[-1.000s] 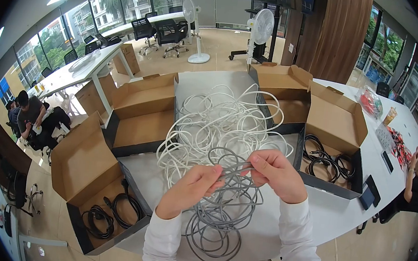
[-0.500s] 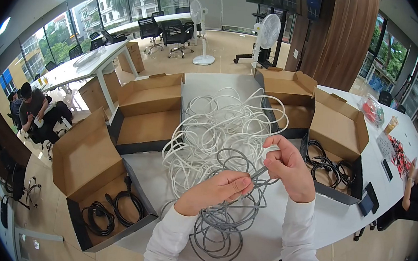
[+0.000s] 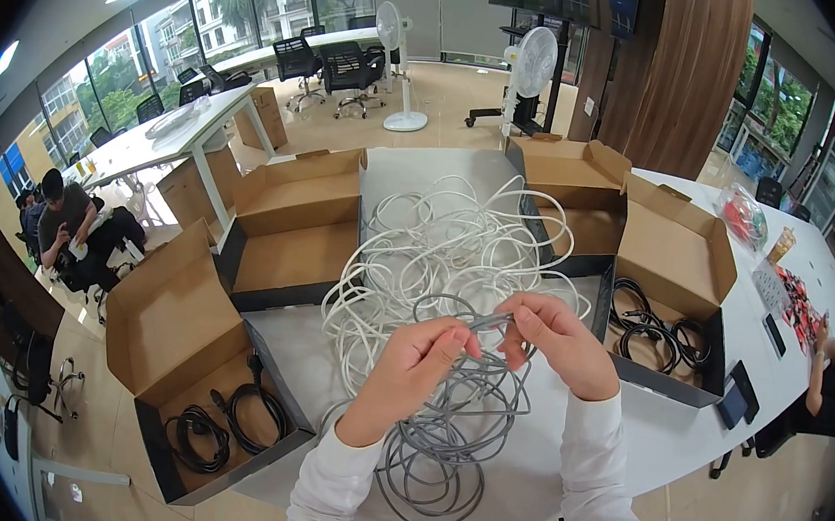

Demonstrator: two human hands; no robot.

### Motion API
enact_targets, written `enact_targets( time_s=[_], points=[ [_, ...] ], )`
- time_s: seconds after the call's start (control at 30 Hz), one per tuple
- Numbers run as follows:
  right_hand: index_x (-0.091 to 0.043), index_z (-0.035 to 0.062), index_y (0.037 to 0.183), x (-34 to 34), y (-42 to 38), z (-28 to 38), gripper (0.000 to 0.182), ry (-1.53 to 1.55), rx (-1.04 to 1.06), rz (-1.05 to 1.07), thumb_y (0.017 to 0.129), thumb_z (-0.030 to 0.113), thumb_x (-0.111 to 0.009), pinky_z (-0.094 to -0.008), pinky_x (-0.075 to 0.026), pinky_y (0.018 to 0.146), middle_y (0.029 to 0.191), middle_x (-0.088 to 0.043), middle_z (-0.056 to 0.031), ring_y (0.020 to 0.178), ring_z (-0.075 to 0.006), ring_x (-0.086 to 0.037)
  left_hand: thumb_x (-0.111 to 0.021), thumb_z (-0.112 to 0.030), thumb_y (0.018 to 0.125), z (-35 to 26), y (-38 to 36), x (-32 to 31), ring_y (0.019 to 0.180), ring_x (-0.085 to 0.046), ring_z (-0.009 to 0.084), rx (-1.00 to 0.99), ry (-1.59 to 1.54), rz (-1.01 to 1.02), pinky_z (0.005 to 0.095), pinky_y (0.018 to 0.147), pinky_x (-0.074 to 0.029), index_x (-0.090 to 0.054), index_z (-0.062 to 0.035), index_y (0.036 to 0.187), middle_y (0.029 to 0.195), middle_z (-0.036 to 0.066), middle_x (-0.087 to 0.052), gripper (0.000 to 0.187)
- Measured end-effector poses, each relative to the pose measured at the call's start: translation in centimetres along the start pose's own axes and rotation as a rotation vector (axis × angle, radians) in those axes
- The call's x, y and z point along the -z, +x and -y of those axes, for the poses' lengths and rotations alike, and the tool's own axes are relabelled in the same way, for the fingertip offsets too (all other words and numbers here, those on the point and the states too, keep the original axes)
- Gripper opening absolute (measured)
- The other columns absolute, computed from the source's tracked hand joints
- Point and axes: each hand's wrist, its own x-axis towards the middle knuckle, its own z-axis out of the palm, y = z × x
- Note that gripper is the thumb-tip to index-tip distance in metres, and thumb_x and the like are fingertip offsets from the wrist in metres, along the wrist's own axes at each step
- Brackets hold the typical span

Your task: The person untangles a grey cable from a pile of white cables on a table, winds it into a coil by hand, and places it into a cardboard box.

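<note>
Both hands are raised over a tangle of cable on the table. Between them runs a grey cable (image 3: 451, 435), its loose loops hanging and lying toward my body. My left hand (image 3: 415, 366) pinches a strand with thumb and fingers. To its right, my right hand (image 3: 560, 345) has closed its fingertips on the same grey cable, a short span from the left. Behind them spreads a large heap of white cable (image 3: 418, 251), which the upper grey loops overlap.
Open cardboard boxes flank the cables: one with black cables at near left (image 3: 209, 441), another with black cables at right (image 3: 666, 345), and two farther back (image 3: 298, 249) (image 3: 583, 216). A tablet (image 3: 738, 400) lies at the right edge. People sit at both sides.
My left hand has shifted up and slightly left, turning more upright. My right hand has come down and left, from above the cable onto it.
</note>
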Motion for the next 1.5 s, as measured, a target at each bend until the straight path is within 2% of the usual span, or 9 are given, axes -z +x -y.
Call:
enact_targets(
  time_s=[0.13, 0.23, 0.43, 0.53, 0.7, 0.93, 1.03, 1.2, 1.5],
  points=[
    [-0.057, 0.0072, 0.086, 0.9, 0.7, -2.1, 0.035, 0.186, 0.052, 0.032, 0.103, 0.037, -0.049, -0.0236, -0.031, 0.052, 0.058, -0.038, 0.0066, 0.054, -0.0061, -0.035, -0.048, -0.032, 0.104, 0.5, 0.1, 0.2, 0.057, -0.026, 0.004, 0.081, -0.163, 0.084, 0.0229, 0.051, -0.02, -0.054, -0.0053, 0.083, 0.064, -0.008, -0.032, 0.035],
    [-0.053, 0.0062, 0.086, 1.0, 1.0, -2.7, 0.033, 0.273, 0.06, -0.012, 0.103, 0.035, -0.051, -0.0264, -0.025, 0.051, 0.057, -0.03, 0.006, 0.051, -0.0076, -0.026, -0.046, -0.032, 0.105, 0.8, 0.3, -0.1, 0.059, -0.026, 0.0044, 0.111, -0.228, 0.144, 0.0229, 0.052, -0.02, -0.05, -0.0065, 0.081, 0.066, -0.007, -0.032, 0.035],
    [-0.056, 0.0067, 0.097, -0.2, 1.2, -1.3, 0.01, 0.093, 0.013, -0.153, 0.098, 0.016, -0.057, -0.0233, -0.027, 0.049, 0.055, -0.036, 0.0076, 0.049, -0.0045, -0.03, -0.043, -0.032, 0.106, 0.9, 0.5, 0.6, 0.059, -0.026, 0.0041, 0.122, -0.164, 0.19, 0.0224, 0.051, -0.021, -0.049, -0.0063, 0.084, 0.066, -0.007, -0.032, 0.035],
    [-0.056, 0.006, 0.105, -0.5, 1.0, -0.3, 0.01, -0.008, 0.0, -0.191, 0.095, 0.009, -0.057, -0.0216, -0.029, 0.049, 0.056, -0.042, 0.0071, 0.05, -0.0026, -0.034, -0.044, -0.03, 0.106, 1.6, 0.7, 0.7, 0.057, -0.026, 0.0033, 0.067, -0.071, 0.143, 0.0222, 0.05, -0.021, -0.051, -0.0056, 0.086, 0.065, -0.008, -0.033, 0.032],
    [-0.058, 0.0073, 0.109, -0.5, 0.4, 0.0, 0.018, -0.035, 0.037, -0.15, 0.093, 0.013, -0.064, -0.0184, -0.034, 0.051, 0.059, -0.05, 0.009, 0.053, 0.0003, -0.042, -0.049, -0.025, 0.103, 0.6, 0.4, 1.6, 0.058, -0.031, 0.0016, 0.092, -0.101, 0.023, 0.0199, 0.051, -0.024, -0.058, -0.0049, 0.1, 0.066, -0.008, -0.038, 0.022],
    [-0.06, 0.0049, 0.107, -1.3, -0.5, 0.3, 0.015, -0.003, 0.116, -0.169, 0.095, 0.013, -0.063, -0.0186, -0.038, 0.053, 0.059, -0.051, 0.0082, 0.054, 0.0007, -0.043, -0.047, -0.024, 0.104, -1.2, -0.8, 2.0, 0.055, -0.025, 0.0028, 0.084, -0.189, 0.013, 0.022, 0.051, -0.02, -0.059, -0.0021, 0.113, 0.064, -0.009, -0.032, 0.027],
    [-0.06, 0.0047, 0.106, -0.6, -0.3, -0.3, 0.014, 0.158, 0.1, -0.152, 0.094, 0.011, -0.063, -0.0188, -0.037, 0.052, 0.059, -0.052, 0.0073, 0.052, 0.0, -0.043, -0.046, -0.024, 0.104, -1.3, -0.8, 1.6, 0.056, -0.026, 0.0038, 0.107, -0.121, 0.058, 0.0223, 0.052, -0.02, -0.059, -0.002, 0.119, 0.065, -0.009, -0.031, 0.029],
    [-0.059, 0.0048, 0.105, -0.9, -0.3, 0.2, 0.013, 0.08, 0.094, -0.201, 0.092, 0.008, -0.064, -0.0184, -0.034, 0.05, 0.058, -0.05, 0.0072, 0.051, -0.0006, -0.043, -0.047, -0.023, 0.104, -1.2, -0.6, 1.8, 0.058, -0.028, 0.0048, 0.098, -0.106, 0.16, 0.023, 0.053, -0.022, -0.058, -0.0009, 0.126, 0.066, -0.008, -0.032, 0.033],
    [-0.055, 0.0063, 0.102, -0.2, 0.1, -0.6, 0.018, 0.02, 0.162, -0.268, 0.088, 0.004, -0.065, -0.0202, -0.021, 0.049, 0.054, -0.045, 0.0104, 0.05, 0.0014, -0.032, -0.048, -0.027, 0.104, 0.4, 0.0, 2.0, 0.058, -0.036, 0.0052, 0.123, -0.045, 0.354, 0.0217, 0.054, -0.029, -0.062, 0.0018, 0.121, 0.064, -0.006, -0.043, 0.037]
  ],
)
